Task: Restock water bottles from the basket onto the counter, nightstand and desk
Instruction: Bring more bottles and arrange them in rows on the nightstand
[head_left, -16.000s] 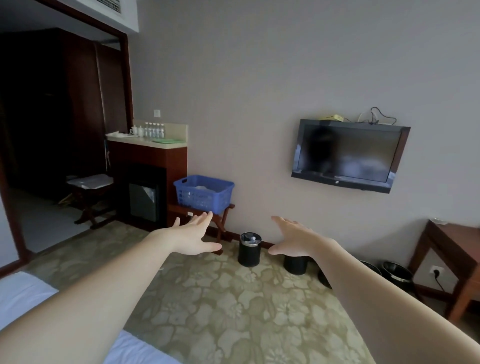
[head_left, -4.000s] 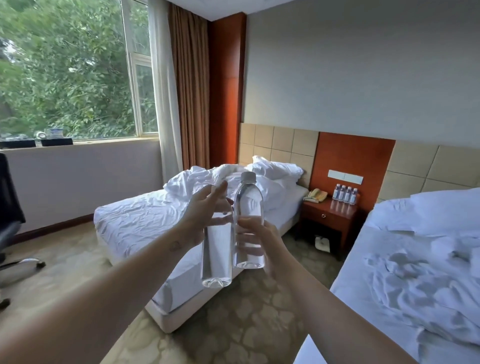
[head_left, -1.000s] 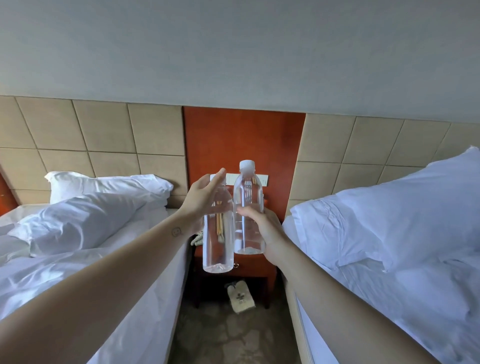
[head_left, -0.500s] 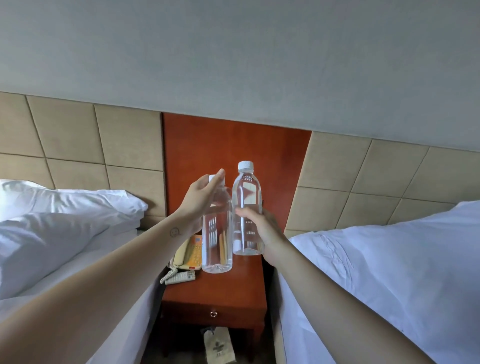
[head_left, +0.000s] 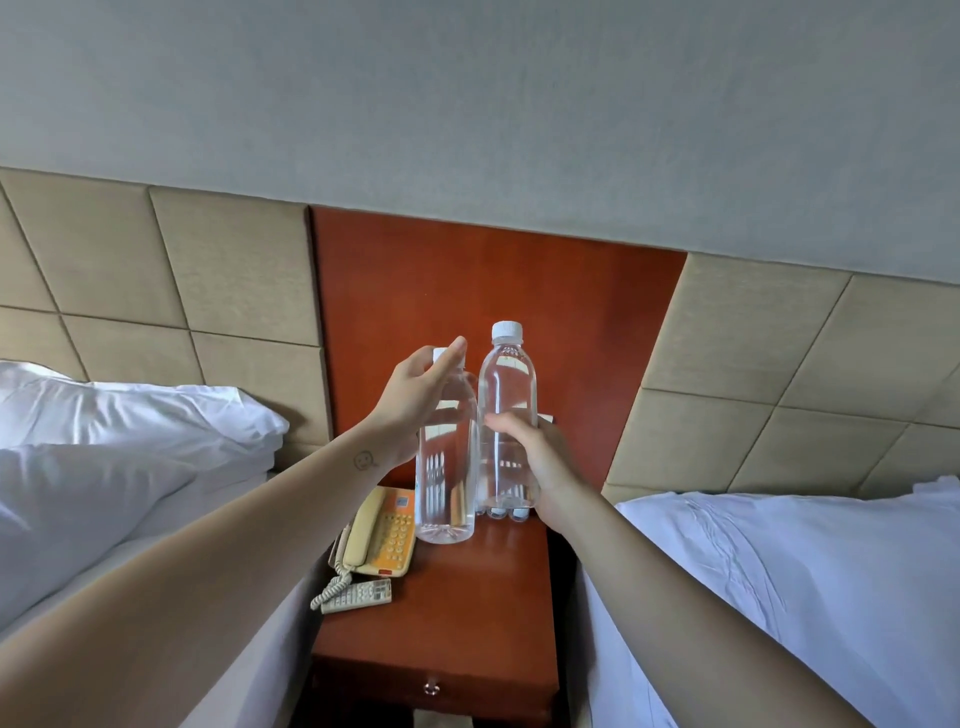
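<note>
We see a beige telephone (head_left: 376, 530) with an orange keypad, its coiled cord curling beside a remote control (head_left: 358, 596) just in front of it — white pillows (head_left: 130, 421) left, a white-sheeted bed (head_left: 805, 571) right, tan padded panels (head_left: 208, 270) flanking a red-brown wooden panel (head_left: 519, 291)

No words or numbers can be read here. The left bottle (head_left: 447, 483) in the left hand (head_left: 415, 395) and the right bottle (head_left: 508, 384) in the right hand (head_left: 535, 457) show no print that can be read. Just below the left grip, the phone (head_left: 382, 530) has a small square sticker (head_left: 401, 501) and keys, all too tiny to read. A little smiley face (head_left: 363, 460) is drawn on the wrist right behind that grip.
</note>
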